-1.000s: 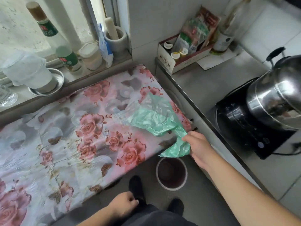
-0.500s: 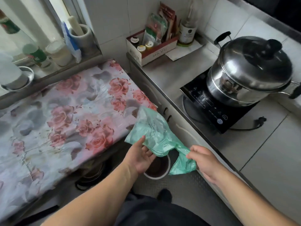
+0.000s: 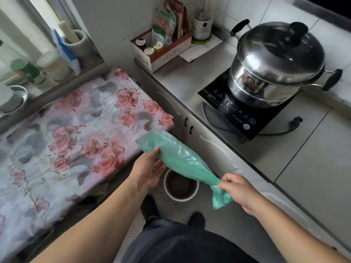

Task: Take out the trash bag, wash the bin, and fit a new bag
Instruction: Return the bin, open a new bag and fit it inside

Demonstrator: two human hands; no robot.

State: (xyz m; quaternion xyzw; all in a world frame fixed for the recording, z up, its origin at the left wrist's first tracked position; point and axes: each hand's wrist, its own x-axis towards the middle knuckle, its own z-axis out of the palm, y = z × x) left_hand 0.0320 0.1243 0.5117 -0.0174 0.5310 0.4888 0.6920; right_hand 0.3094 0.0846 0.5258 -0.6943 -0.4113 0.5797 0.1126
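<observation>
A thin green trash bag (image 3: 177, 156) is stretched in the air between my hands, above the floor. My right hand (image 3: 240, 191) pinches its bunched lower end, and a short tail hangs below the fingers. My left hand (image 3: 150, 170) is under the wider upper end, thumb on the plastic and fingers loosely spread beneath it. Directly below stands the small round bin (image 3: 181, 196) with a white rim and dark, bagless inside; the bag hides its far rim.
A table with a rose-print cover (image 3: 72, 141) is at the left. A steel counter (image 3: 275, 149) at the right carries an induction hob with a lidded steel pot (image 3: 275, 67) and a box of condiments (image 3: 161, 52). My feet stand just before the bin.
The bag came off the floral table and now hangs over the bin. My left hand rose from my lap and took its upper end. The view turned right toward the counter.
</observation>
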